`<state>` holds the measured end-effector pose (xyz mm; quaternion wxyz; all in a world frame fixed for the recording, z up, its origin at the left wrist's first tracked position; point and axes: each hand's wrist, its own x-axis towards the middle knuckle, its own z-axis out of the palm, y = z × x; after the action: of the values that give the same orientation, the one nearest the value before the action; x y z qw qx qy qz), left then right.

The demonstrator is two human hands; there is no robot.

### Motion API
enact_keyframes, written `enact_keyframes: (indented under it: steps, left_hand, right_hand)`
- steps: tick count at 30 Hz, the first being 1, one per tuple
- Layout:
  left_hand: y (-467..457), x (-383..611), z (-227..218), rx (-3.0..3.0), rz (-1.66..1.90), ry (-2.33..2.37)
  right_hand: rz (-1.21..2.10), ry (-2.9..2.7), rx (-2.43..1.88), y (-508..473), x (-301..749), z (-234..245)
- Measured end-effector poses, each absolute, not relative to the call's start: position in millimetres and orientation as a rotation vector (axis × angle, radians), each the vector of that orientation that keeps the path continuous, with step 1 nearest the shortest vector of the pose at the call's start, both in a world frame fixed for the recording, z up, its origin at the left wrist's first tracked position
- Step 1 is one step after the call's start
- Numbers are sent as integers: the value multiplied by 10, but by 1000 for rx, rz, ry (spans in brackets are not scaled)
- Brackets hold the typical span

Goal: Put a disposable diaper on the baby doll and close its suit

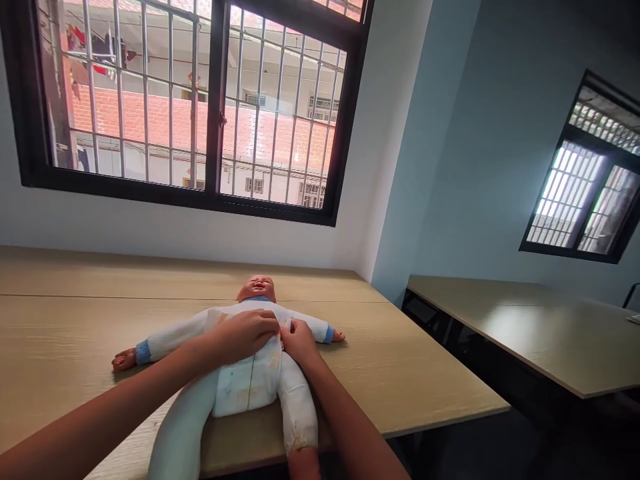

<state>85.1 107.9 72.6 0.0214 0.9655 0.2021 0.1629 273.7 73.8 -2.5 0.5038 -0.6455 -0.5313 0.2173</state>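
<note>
A baby doll (257, 291) lies on its back on a light wood-grain table (65, 340), head toward the far edge and arms spread. It wears a white long-sleeved suit (247, 387) with blue cuffs and a seam down the front. My left hand (245, 335) lies across the doll's chest, its fingers gathering the front edge of the suit. Right beside it, my right hand (298, 340) pinches the same front opening between fingers and thumb. The doll's legs point toward me, and the feet are hidden at the bottom of the view.
A second wood-topped table (515, 327) stands to the right across a dark gap, with a small white object (634, 319) at its far edge. The first table meets the wall under a barred window (190, 100). Another barred window (580, 193) is at the right.
</note>
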Motion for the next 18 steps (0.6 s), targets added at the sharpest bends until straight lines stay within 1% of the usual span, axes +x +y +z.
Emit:
enact_keyframes:
  steps: [2,4,8,14,18]
  left_hand:
    - [1075,943,715,2926,462,438]
    - [1089,964,675,2862,469,373]
    - [1117,884,542,2846,524,413]
    - [1130,847,436,2836,640,387]
    - [1142,855,404,2848,655,376]
  right_hand:
    - [567,-1272,-1549,759,2765,4]
    - [605,-1233,-1560,782,2830,42]
    - [572,-1153,-1627,761,3044,96]
    - [487,-1337,-1748,582,3172,95]
    - [439,-1303,-1845,543,3146,109]
